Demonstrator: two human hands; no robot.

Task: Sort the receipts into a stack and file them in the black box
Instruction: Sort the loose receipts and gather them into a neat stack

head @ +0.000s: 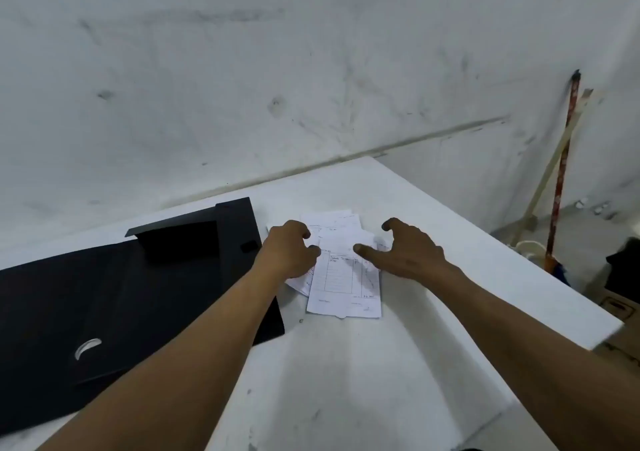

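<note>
Receipts (343, 277) were what we had under our hands, but going from the left we first met the black box (114, 308), which lay opened out flat on the white bench (346, 381) and covered its left part, running off the left edge of the view. A curved silver metal piece (87, 347) showed on the near panel of the box, and a raised black flap (180, 242) stood up at its far end. Our left forearm crossed over the right-hand edge of the box.

Just beyond that edge, our left hand (289, 251) sat on the left side of the receipts, its fingers curled inward with the tips down on the paper; we could not tell whether any sheet was actually pinched. The receipts lay as a loose, overlapping heap in the middle of the bench, toward its far edge and just beside the box. The nearest sheet showed a ruled table with handwriting too blurred to read.

Our right hand (408, 254) hovered at the right side of the heap, fingers spread apart and bent like a claw, the thumb pointing left over the top sheet, gripping nothing.

Past the bench's right edge, a red-handled stick (562, 173) and a pale wooden stick (550, 170) leaned against the stained white wall (277, 69).
</note>
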